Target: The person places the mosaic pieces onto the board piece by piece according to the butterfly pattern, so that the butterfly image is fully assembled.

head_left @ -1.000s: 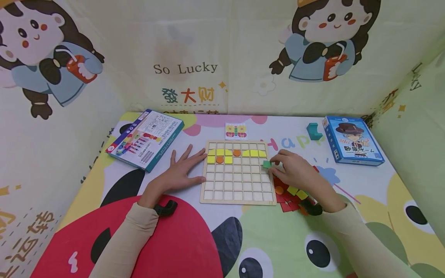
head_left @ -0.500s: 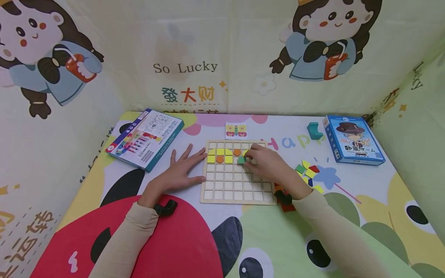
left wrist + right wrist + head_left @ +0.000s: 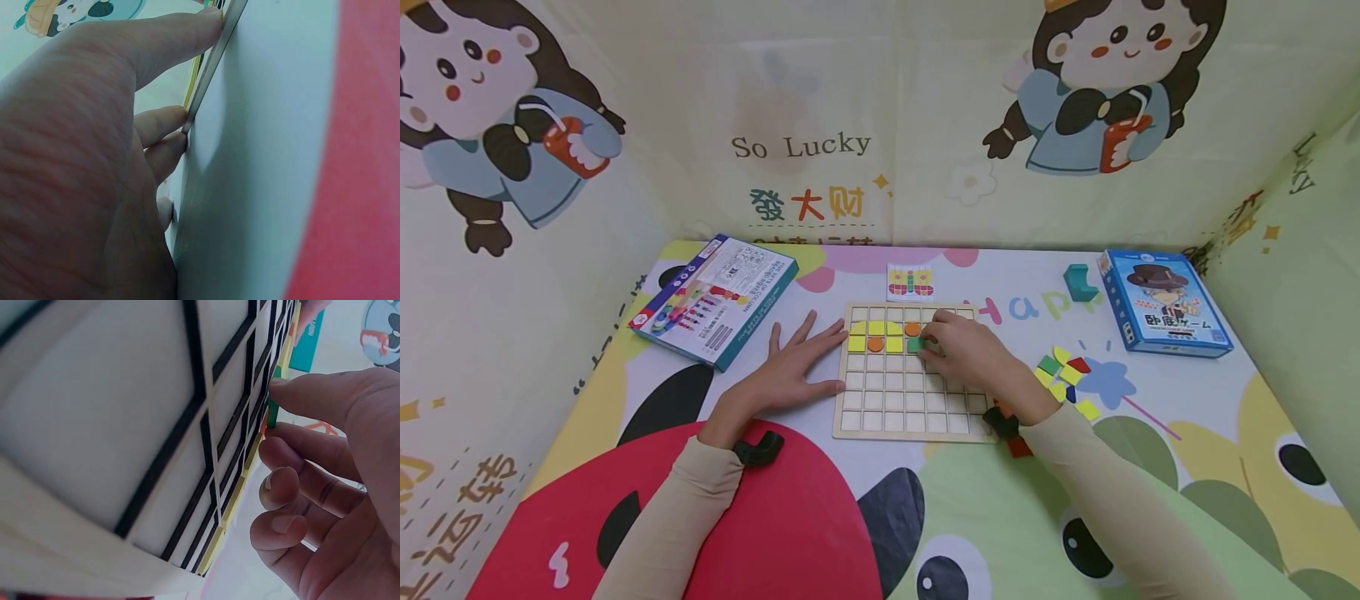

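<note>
A wooden grid board (image 3: 917,437) lies on the table. Yellow tiles and orange discs (image 3: 876,343) fill several cells in its upper rows. Beside the second disc row, my right hand (image 3: 970,354) holds a green square tile (image 3: 913,344) at a cell; in the right wrist view the thumb and index finger pinch the tile (image 3: 273,406), other fingers curled. My left hand (image 3: 793,367) lies with fingers spread, thumb and fingertips touching the board's left edge. In the left wrist view these fingers (image 3: 165,125) are extended along the edge. The right hand hides part of the upper right cells.
A butterfly pattern card (image 3: 910,282) lies behind the board. A box (image 3: 715,300) is at the left, a blue box (image 3: 1163,302) at the right, beside a teal block (image 3: 1079,283). Loose coloured tiles (image 3: 1067,372) lie right of the board, partly under the right arm.
My right hand has carried the green tile leftward from the board's right edge to a cell in the second filled row. The left hand has stayed in place.
</note>
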Action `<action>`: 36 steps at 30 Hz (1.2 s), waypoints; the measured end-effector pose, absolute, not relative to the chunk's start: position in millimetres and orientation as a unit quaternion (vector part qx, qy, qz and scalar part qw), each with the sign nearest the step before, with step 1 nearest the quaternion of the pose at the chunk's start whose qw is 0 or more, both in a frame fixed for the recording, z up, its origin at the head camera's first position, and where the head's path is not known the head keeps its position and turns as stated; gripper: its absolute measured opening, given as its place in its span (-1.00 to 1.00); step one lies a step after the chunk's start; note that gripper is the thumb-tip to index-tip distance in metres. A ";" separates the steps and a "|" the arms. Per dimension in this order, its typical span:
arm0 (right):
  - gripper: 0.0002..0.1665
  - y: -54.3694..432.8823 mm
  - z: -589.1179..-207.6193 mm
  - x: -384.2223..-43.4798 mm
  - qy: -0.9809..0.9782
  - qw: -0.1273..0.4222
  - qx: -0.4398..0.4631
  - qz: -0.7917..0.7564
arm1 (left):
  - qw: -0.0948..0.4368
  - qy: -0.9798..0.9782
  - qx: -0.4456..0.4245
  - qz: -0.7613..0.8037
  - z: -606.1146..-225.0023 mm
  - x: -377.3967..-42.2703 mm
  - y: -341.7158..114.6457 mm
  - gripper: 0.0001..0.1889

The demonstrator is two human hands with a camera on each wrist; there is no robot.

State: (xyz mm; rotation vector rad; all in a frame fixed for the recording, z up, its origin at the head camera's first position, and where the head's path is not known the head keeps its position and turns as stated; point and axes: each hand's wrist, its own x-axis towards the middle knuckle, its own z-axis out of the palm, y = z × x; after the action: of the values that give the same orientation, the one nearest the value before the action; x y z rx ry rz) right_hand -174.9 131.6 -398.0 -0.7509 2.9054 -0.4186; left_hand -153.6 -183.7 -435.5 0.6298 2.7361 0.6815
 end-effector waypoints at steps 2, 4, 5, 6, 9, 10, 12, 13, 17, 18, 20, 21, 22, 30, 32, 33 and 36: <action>-0.58 130.9 -398.4 -175.0 0.958 0.055 -0.247 -0.138 | 0.125 0.939 0.217 0.235 -435.3 -153.7 -183.9 -0.03; -0.59 130.0 -398.9 -175.2 0.957 0.054 -0.249 -0.137 | 0.125 0.939 0.217 0.236 -435.0 -153.7 -183.9 -0.02; -0.60 129.6 -399.0 -175.3 0.957 0.054 -0.251 -0.136 | 0.125 0.939 0.217 0.237 -435.0 -153.6 -183.9 -0.02; -0.61 129.3 -399.1 -175.3 0.957 0.053 -0.252 -0.135 | 0.125 0.939 0.216 0.238 -435.0 -153.6 -183.8 -0.02; -0.64 128.9 -399.6 -175.5 0.956 0.054 -0.257 -0.134 | 0.126 0.939 0.215 0.236 -435.1 -153.3 -183.3 -0.02; -0.64 128.9 -399.6 -175.5 0.955 0.054 -0.258 -0.134 | 0.125 0.939 0.215 0.236 -435.2 -153.2 -183.1 -0.02; -0.64 128.7 -399.8 -175.5 0.955 0.053 -0.258 -0.133 | 0.125 0.939 0.215 0.237 -435.1 -152.8 -183.0 -0.02; -0.64 128.5 -399.9 -175.4 0.956 0.055 -0.257 -0.133 | 0.125 0.939 0.215 0.236 -434.9 -152.6 -182.9 -0.02; -0.63 128.4 -399.3 -175.1 0.956 0.059 -0.254 -0.134 | 0.125 0.940 0.214 0.235 -434.6 -152.3 -183.0 -0.02; -0.62 128.9 -398.9 -174.9 0.956 0.061 -0.254 -0.135 | 0.124 0.940 0.214 0.235 -434.6 -152.2 -183.1 -0.02; -0.59 130.8 -398.0 -174.3 0.956 0.059 -0.253 -0.136 | 0.124 0.940 0.214 0.236 -434.9 -152.2 -183.1 -0.02; -0.58 132.6 -397.4 -174.0 0.956 0.058 -0.252 -0.136 | 0.124 0.940 0.214 0.236 -435.2 -152.3 -183.2 -0.02; -0.58 135.1 -396.7 -173.6 0.957 0.055 -0.252 -0.135 | 0.124 0.940 0.214 0.236 -435.5 -152.4 -183.2 -0.02; -0.51 175.4 -388.6 -161.8 0.968 0.060 -0.195 -0.144 | 0.124 0.940 0.215 0.235 -436.1 -152.7 -182.3 -0.03; -0.52 190.1 -386.5 -157.7 0.969 0.060 -0.188 -0.145 | 0.125 0.939 0.215 0.236 -435.6 -152.8 -182.3 -0.03; -0.52 197.2 -386.0 -156.0 0.970 0.059 -0.182 -0.146 | 0.126 0.939 0.214 0.236 -435.4 -152.8 -182.4 -0.03; -0.54 219.3 -384.3 -151.3 0.972 0.057 -0.168 -0.153 | 0.126 0.940 0.214 0.234 -434.9 -152.9 -183.0 -0.03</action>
State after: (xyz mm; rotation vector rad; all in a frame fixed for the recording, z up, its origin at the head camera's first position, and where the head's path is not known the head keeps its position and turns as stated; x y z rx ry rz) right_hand -151.3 219.3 -384.3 -0.5101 2.9476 -0.4625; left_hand -152.9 -183.0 -434.9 0.6230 2.7370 0.6822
